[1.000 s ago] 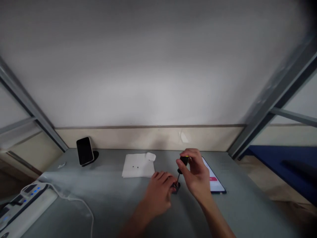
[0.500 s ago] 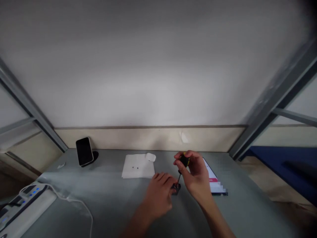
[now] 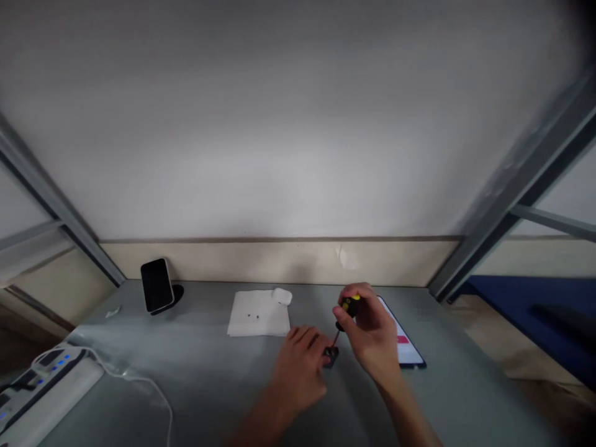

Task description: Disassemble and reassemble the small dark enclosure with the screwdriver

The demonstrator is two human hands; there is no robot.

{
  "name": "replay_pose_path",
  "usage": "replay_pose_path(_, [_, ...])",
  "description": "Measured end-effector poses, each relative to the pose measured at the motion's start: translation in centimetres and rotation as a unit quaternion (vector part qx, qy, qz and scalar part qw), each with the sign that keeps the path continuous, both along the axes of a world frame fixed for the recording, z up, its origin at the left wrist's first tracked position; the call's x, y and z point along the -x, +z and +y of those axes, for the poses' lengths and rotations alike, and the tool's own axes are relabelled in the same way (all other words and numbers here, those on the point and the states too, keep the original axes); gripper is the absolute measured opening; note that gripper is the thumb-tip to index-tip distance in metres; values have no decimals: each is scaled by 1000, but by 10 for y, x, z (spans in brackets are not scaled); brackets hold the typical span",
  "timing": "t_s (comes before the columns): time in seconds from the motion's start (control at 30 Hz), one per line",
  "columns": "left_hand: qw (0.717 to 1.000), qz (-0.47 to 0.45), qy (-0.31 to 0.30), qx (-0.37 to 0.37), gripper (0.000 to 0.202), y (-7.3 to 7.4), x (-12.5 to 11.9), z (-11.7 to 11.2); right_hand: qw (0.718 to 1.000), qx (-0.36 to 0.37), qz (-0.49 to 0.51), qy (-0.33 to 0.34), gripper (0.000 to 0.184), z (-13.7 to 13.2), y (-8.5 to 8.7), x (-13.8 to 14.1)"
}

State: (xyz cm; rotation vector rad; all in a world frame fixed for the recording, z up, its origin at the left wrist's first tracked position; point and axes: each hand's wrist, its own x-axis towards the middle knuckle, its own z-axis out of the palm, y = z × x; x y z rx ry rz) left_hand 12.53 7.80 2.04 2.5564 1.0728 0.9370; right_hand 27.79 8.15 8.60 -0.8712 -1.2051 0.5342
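Observation:
My right hand (image 3: 370, 329) is closed around the black and yellow handle of a screwdriver (image 3: 349, 305). The screwdriver leans, its thin shaft pointing down and left to a small dark block (image 3: 331, 355) on the table. Whether the tip touches a screw there is too small to tell. My left hand (image 3: 302, 366) rests on the table with its fingers curled against the block, pinning it down. Part of the block is hidden under those fingers. Just beyond my left hand lies a white paper (image 3: 239, 320) with two tiny dark bits (image 3: 253, 316) on it, probably screws.
A white earbud-style case (image 3: 282, 297) sits on the paper's far right corner. Behind my right hand lies a tablet or phone (image 3: 410, 354) with a lit screen. At left stand a dark-screened device (image 3: 157, 285), a power strip (image 3: 56, 397) and a white cable (image 3: 144, 379).
My right hand has turned around the screwdriver handle, its fingers now gathered more to the right and showing more yellow. My left hand and the block stay in place.

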Motion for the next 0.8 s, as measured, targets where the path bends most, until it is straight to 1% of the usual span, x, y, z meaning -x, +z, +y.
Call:
replay_pose_path(0.07, [1000,-11,-2,-3,36,1,0,0,999,11,11,49,13,-2,0,-2])
replay_pose_path(0.13, [1000,-21,-3,-2,35,1,0,1,995,20,23,93,16,-3,0,-5])
replay_pose_path(0.2, [1000,-28,-1,4,33,1,0,1,992,24,22,121,18,-5,0,-5])
replay_pose_path(0.27, [999,-33,3,10,32,1,0,1,993,17,2,121,18,-6,0,-4])
replay_pose_path(0.4, [999,-39,5,4,31,1,0,1,998,-17,-44,43,9,-7,3,0])
replay_pose_path(0.43, [999,-39,6,4,31,1,0,1,998,-16,-46,41,8,-8,3,0])
replay_pose_path(0.5, [999,-37,8,6,30,2,0,1,997,1,-24,73,7,-7,3,-1])
replay_pose_path(0.57, [999,-36,7,4,30,3,0,1,992,23,24,122,12,-6,1,-2])
replay_pose_path(0.63, [999,-40,6,2,31,3,0,1,985,30,76,150,15,-5,-1,-1])
replay_pose_path(0.7, [999,-45,2,0,32,4,1,2,982,15,108,153,14,-3,-2,3])
replay_pose_path(0.8, [999,-46,-1,0,32,3,1,2,985,-4,127,119,20,-2,-1,10])
